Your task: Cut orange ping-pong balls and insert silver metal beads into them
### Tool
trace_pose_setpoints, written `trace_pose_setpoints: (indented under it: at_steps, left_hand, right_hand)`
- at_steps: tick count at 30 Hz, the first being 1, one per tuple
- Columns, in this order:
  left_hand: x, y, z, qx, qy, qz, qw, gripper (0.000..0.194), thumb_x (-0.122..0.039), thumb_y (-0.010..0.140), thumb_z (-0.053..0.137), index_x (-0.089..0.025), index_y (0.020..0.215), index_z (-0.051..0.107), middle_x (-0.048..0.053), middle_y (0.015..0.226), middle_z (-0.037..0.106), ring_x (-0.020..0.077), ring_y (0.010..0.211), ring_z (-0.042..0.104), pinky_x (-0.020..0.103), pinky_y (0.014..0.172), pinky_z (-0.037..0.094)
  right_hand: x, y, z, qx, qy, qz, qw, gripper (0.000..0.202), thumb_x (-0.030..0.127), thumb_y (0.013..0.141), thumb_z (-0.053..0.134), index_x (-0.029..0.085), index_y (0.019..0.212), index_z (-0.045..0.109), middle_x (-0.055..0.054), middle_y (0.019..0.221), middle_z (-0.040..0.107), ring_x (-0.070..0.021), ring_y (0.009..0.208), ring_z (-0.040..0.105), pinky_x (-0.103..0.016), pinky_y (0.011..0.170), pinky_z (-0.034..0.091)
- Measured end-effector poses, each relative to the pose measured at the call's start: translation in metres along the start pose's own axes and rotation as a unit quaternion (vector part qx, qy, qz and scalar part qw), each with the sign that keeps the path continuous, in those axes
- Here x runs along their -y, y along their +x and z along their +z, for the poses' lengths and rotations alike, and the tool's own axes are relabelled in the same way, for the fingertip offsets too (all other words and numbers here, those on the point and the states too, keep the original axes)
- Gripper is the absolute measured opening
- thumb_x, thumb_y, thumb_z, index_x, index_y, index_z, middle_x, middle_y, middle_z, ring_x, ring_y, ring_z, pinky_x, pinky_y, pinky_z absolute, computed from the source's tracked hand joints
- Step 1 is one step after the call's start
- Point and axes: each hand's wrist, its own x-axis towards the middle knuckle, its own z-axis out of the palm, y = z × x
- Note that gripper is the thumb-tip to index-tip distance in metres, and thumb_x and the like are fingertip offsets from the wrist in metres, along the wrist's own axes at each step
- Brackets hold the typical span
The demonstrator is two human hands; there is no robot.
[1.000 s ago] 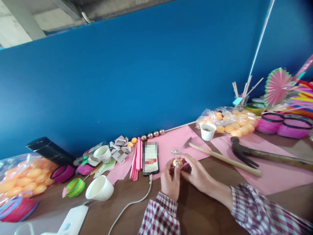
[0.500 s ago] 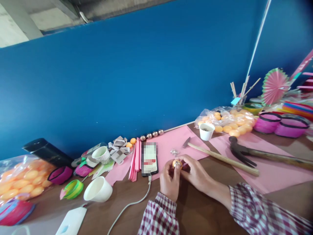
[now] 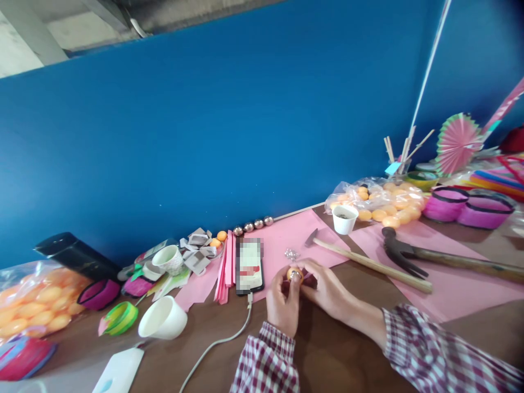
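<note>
A small orange ball, like a table tennis ball, has shiny silver pieces on its upper side. My left hand is closed around it, the thumb pressing on top. From the other side the fingers of my right hand also grip the ball; their tips are partly hidden. Just beyond lies a small pile of silver pieces, apparently thumbtacks, on pink paper. Several silver-covered balls stand in a row at the back. Left of my hands lies a phone with a cable plugged in.
Two hammers, one with a pale handle and one claw hammer, lie to the right. Behind them stand a white cup and a bag of orange balls. Further left are another white cup and more bagged balls.
The view has shifted very slightly. Both hands keep nearly the same pose on the ball; nothing else has visibly moved.
</note>
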Motion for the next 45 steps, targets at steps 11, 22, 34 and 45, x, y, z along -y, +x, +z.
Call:
trace_pose_setpoints:
  at_steps: [11,22,34,45]
  left_hand:
    - [0.010,0.003,0.001,-0.073,-0.069,-0.064,0.993,0.043,-0.045,0.074,0.051,-0.013,0.101,0.053,0.009,0.085,0.062,0.0137,0.065,0.059,0.026,0.056,0.051]
    - [0.004,0.002,-0.001,-0.059,-0.059,-0.059,0.995,0.044,-0.046,0.071,0.053,-0.013,0.099,0.055,0.010,0.086,0.063,0.0152,0.065,0.060,0.026,0.055,0.050]
    - [0.002,0.001,0.000,-0.061,-0.070,-0.058,0.994,0.047,-0.050,0.068,0.055,-0.014,0.096,0.058,0.007,0.081,0.063,0.0137,0.062,0.059,0.024,0.053,0.049]
    - [-0.001,0.001,-0.001,-0.054,-0.056,-0.055,0.995,0.045,-0.048,0.070,0.053,-0.012,0.097,0.057,0.009,0.083,0.063,0.0145,0.063,0.059,0.025,0.053,0.050]
  right_hand:
    - [-0.030,0.018,-0.035,-0.038,-0.307,-0.016,0.951,0.033,0.015,0.078,0.040,0.019,0.107,0.054,-0.007,0.103,0.058,-0.0198,0.096,0.051,-0.034,0.084,0.041]
    - [-0.033,0.021,-0.019,0.038,-0.405,-0.018,0.913,0.046,0.006,0.075,0.036,0.026,0.115,0.050,-0.006,0.112,0.050,-0.0194,0.109,0.041,-0.036,0.095,0.030]
    - [-0.030,0.020,-0.021,0.020,-0.394,-0.057,0.917,0.033,0.010,0.080,0.038,0.022,0.105,0.054,-0.006,0.102,0.056,-0.0160,0.098,0.048,-0.036,0.099,0.026]
    - [-0.031,0.020,-0.023,0.031,-0.382,-0.054,0.922,0.022,0.017,0.084,0.038,0.018,0.083,0.060,-0.005,0.089,0.058,-0.0158,0.088,0.050,-0.031,0.086,0.037]
